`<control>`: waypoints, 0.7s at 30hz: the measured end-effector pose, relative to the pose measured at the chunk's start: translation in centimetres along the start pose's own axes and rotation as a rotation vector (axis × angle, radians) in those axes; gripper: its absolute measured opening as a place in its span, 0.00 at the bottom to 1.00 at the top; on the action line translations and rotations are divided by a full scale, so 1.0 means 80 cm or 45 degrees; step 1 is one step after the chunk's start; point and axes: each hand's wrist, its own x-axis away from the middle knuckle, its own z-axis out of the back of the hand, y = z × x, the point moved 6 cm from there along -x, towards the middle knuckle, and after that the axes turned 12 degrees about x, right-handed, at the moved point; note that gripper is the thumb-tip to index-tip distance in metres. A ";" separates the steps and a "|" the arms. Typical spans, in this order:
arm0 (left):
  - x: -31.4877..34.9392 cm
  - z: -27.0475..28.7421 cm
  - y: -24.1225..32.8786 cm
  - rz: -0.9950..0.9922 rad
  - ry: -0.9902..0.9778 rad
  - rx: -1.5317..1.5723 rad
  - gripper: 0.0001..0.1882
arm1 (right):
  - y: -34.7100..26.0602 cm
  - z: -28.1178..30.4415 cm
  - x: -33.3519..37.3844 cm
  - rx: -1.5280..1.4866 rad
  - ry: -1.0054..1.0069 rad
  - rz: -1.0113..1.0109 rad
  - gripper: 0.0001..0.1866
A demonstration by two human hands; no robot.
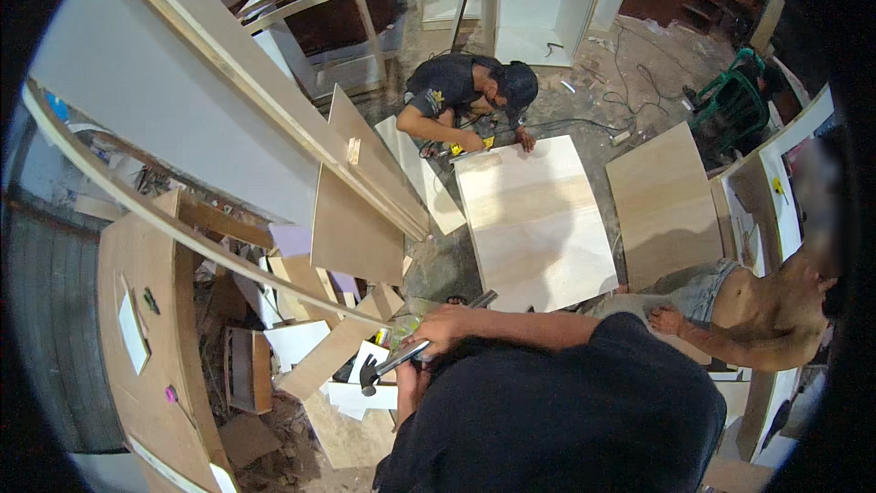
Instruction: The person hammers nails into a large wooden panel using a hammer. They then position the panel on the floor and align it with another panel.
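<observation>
A claw hammer (401, 358) lies slantwise before my chest, its dark head to the lower left and its handle end to the upper right. My right hand (445, 327) is closed round the handle. Below it, close to the hammer, part of my left hand (410, 389) shows; its fingers are hidden, so its grip cannot be told. Ahead, a large pale wooden panel (529, 219) lies flat. At its far edge a crouching co-worker (470, 96) in dark clothes and a cap holds a yellow tool (460, 148).
Tall boards (210, 82) and a curved strip (210, 256) stand at my left, by a brown cabinet (151, 329) and wood scraps. Another panel (666, 201) lies to the right, near a second person (748, 315). Cables (630, 96) cross the floor by a green chair (730, 105).
</observation>
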 end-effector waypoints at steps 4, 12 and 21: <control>-0.057 -0.016 0.023 -0.145 -0.338 -0.664 0.18 | 0.032 0.012 0.013 0.055 -0.009 -0.295 0.24; -0.116 -0.152 0.048 0.761 -0.729 -0.338 0.16 | 0.036 0.063 0.041 -0.147 0.308 -0.976 0.20; -0.160 -0.163 0.077 0.955 -0.647 -0.830 0.18 | 0.013 0.037 0.019 -0.202 0.538 -1.378 0.19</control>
